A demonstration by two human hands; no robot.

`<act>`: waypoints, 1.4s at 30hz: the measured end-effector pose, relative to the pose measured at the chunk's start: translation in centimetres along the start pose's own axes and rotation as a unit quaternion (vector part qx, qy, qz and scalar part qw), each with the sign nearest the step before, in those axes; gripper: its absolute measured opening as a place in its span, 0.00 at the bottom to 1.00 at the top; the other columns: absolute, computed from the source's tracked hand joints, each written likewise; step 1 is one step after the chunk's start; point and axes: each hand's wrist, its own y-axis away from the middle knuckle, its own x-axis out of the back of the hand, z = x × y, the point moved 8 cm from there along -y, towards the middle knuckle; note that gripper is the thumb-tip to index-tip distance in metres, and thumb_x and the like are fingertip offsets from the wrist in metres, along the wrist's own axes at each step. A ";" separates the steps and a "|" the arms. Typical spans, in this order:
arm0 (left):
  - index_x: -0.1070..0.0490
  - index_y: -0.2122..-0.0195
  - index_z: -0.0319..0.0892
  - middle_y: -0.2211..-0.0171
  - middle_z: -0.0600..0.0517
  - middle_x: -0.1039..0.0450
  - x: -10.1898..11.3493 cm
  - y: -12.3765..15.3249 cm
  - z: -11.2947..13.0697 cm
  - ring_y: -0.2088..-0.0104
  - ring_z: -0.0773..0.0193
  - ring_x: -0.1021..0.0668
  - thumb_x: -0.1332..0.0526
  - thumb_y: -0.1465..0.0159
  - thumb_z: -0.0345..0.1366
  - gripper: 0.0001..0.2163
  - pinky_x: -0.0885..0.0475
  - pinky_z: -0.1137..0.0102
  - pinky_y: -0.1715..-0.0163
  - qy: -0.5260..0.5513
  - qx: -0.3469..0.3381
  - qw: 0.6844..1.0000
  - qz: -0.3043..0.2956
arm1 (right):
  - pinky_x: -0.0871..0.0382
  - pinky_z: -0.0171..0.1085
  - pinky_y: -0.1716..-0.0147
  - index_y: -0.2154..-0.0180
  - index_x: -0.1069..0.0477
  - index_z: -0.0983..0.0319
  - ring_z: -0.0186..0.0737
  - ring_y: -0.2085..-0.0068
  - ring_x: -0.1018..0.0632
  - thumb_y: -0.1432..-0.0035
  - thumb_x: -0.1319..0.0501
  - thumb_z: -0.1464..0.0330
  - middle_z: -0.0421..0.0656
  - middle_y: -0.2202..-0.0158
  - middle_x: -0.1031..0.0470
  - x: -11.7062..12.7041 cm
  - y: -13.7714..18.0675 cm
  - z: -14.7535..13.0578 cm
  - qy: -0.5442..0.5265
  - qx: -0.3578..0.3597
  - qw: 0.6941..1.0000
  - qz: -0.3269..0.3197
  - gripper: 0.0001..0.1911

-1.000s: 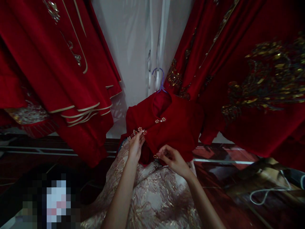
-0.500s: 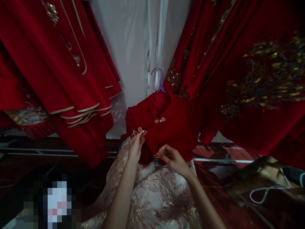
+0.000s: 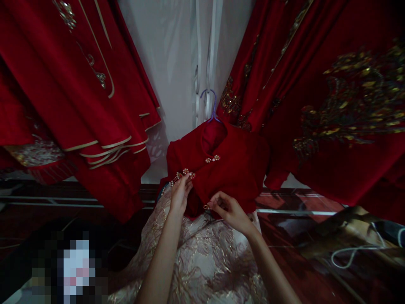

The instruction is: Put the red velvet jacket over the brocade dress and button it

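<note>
A red jacket (image 3: 234, 177) hangs on a purple hanger (image 3: 214, 110), with a pearl-and-gold clasp (image 3: 212, 159) fastened across its upper chest. My left hand (image 3: 181, 190) pinches the left front edge beside a beaded flower ornament (image 3: 185, 172). On the lower corner of the other front panel, my right hand (image 3: 225, 205) has thumb and finger closed at a small gold clasp (image 3: 206, 207). The lower front gapes between my hands. Below lies pale patterned fabric (image 3: 202, 257) with gold threads, under my forearms.
Red garments with cream edging (image 3: 104, 109) hang at the left. More red garments with gold sequin embroidery (image 3: 351, 105) hang at the right. A white door or panel (image 3: 171, 55) stands behind. A white cord (image 3: 344, 257) lies at lower right.
</note>
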 end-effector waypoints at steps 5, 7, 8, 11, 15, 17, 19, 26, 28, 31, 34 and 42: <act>0.24 0.63 0.39 0.60 0.47 0.23 0.0 0.1 0.0 0.66 0.70 0.22 0.35 0.46 0.35 0.10 0.30 0.77 0.65 -0.007 0.001 1.000 0.000 | 0.36 0.32 0.69 0.67 0.33 0.63 0.33 0.69 0.30 0.43 0.43 0.58 0.41 0.71 0.29 0.0 -0.1 -0.2 -0.001 0.001 1.000 0.001 0.13; 0.24 0.63 0.39 0.59 0.47 0.23 0.0 0.1 0.0 0.66 0.71 0.23 0.35 0.46 0.35 0.10 0.30 0.77 0.66 -0.010 0.004 1.000 0.001 | 0.36 0.32 0.69 0.67 0.33 0.63 0.33 0.69 0.30 0.43 0.42 0.59 0.41 0.71 0.29 0.0 -0.1 -0.3 -0.001 0.001 1.000 0.001 0.13; 0.24 0.63 0.39 0.60 0.47 0.23 0.0 0.2 0.0 0.66 0.71 0.23 0.35 0.46 0.35 0.10 0.30 0.77 0.66 -0.010 0.005 1.000 0.003 | 0.36 0.32 0.69 0.67 0.33 0.63 0.32 0.70 0.30 0.43 0.42 0.59 0.41 0.71 0.29 0.1 -0.1 -0.3 -0.002 0.000 1.000 0.001 0.13; 0.24 0.64 0.39 0.60 0.47 0.23 0.0 0.2 0.0 0.67 0.71 0.23 0.35 0.47 0.34 0.09 0.30 0.78 0.67 -0.008 0.005 1.000 0.005 | 0.36 0.33 0.69 0.67 0.33 0.63 0.32 0.70 0.30 0.43 0.43 0.59 0.41 0.71 0.29 0.1 0.0 -0.4 -0.002 -0.001 1.000 -0.001 0.13; 0.24 0.64 0.39 0.61 0.48 0.23 0.0 0.2 0.0 0.66 0.70 0.23 0.35 0.47 0.34 0.09 0.30 0.77 0.66 -0.005 -0.001 1.000 0.000 | 0.36 0.33 0.69 0.67 0.33 0.63 0.33 0.70 0.30 0.43 0.42 0.59 0.41 0.71 0.29 0.0 0.1 -0.2 -0.002 -0.002 1.000 -0.001 0.13; 0.24 0.64 0.39 0.61 0.48 0.23 0.0 0.1 -0.1 0.66 0.70 0.23 0.35 0.47 0.34 0.09 0.30 0.77 0.66 -0.005 -0.003 1.000 -0.004 | 0.36 0.33 0.69 0.67 0.33 0.63 0.33 0.70 0.29 0.43 0.42 0.59 0.41 0.71 0.29 -0.1 0.0 -0.1 -0.004 -0.004 1.000 -0.001 0.13; 0.24 0.64 0.39 0.61 0.48 0.23 0.0 0.0 -0.1 0.66 0.71 0.23 0.35 0.47 0.34 0.10 0.30 0.77 0.66 -0.007 -0.003 1.000 -0.005 | 0.36 0.33 0.69 0.67 0.33 0.63 0.33 0.70 0.29 0.43 0.43 0.58 0.42 0.71 0.28 -0.1 0.0 -0.1 -0.004 -0.005 1.000 -0.001 0.13; 0.25 0.65 0.39 0.63 0.48 0.23 -0.2 0.0 0.1 0.69 0.70 0.23 0.34 0.48 0.37 0.10 0.31 0.76 0.68 0.000 0.000 1.000 0.020 | 0.36 0.32 0.70 0.67 0.33 0.63 0.33 0.70 0.29 0.44 0.42 0.58 0.41 0.71 0.29 -0.1 0.0 -0.1 -0.004 -0.003 1.000 -0.002 0.14; 0.25 0.66 0.39 0.64 0.48 0.23 -0.4 0.1 0.2 0.69 0.70 0.23 0.34 0.48 0.37 0.10 0.31 0.76 0.67 0.003 -0.004 1.000 0.019 | 0.36 0.32 0.70 0.67 0.33 0.63 0.32 0.70 0.29 0.44 0.42 0.57 0.41 0.71 0.29 -0.2 0.1 -0.1 -0.007 -0.003 1.000 -0.002 0.14; 0.25 0.68 0.38 0.65 0.49 0.23 -0.3 0.1 0.2 0.69 0.70 0.23 0.34 0.48 0.35 0.08 0.30 0.75 0.65 0.003 -0.003 1.000 0.019 | 0.36 0.32 0.69 0.67 0.34 0.63 0.32 0.70 0.29 0.44 0.42 0.57 0.41 0.71 0.29 -0.2 0.0 0.0 -0.010 -0.005 1.000 -0.001 0.14; 0.24 0.67 0.38 0.64 0.49 0.23 -0.1 0.2 0.2 0.68 0.70 0.23 0.34 0.48 0.33 0.08 0.31 0.74 0.62 -0.003 0.000 1.000 0.015 | 0.36 0.32 0.69 0.67 0.33 0.63 0.32 0.70 0.29 0.44 0.42 0.57 0.41 0.71 0.29 -0.1 0.0 0.0 -0.007 -0.004 1.000 0.000 0.14; 0.25 0.68 0.39 0.65 0.50 0.22 -0.1 0.0 0.1 0.66 0.69 0.22 0.32 0.51 0.30 0.09 0.32 0.71 0.57 -0.011 -0.006 1.000 0.007 | 0.36 0.32 0.69 0.67 0.34 0.62 0.33 0.69 0.29 0.44 0.43 0.57 0.41 0.70 0.29 -0.1 0.0 0.1 -0.001 -0.001 1.000 -0.002 0.14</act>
